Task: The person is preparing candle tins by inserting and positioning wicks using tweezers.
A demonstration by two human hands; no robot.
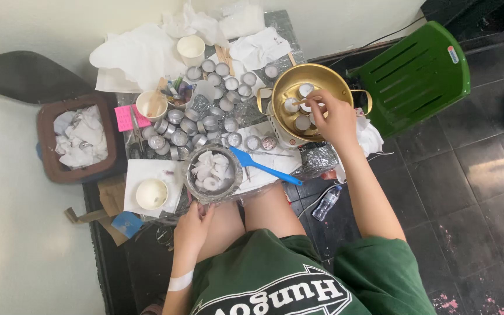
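Observation:
My right hand [333, 119] reaches over a gold-coloured pot [328, 79] and pinches a thin wooden stick above the white wax discs [296, 105] lying inside. My left hand [193, 224] grips the near rim of a foil-lined bowl [234, 181] filled with white wax pieces [210, 170]. A blue spatula [263, 166] lies on the low table between the bowl and the pot. Several small metal candle cups [205, 119] crowd the middle of the table.
A green plastic chair [415, 76] stands to the right. A brown bin with crumpled tissue [77, 137] is at the left. White paper cups [191, 49], tissue, scissors [137, 131], pink sticky notes [125, 118] and a plastic bottle [326, 203] on the dark floor surround the table.

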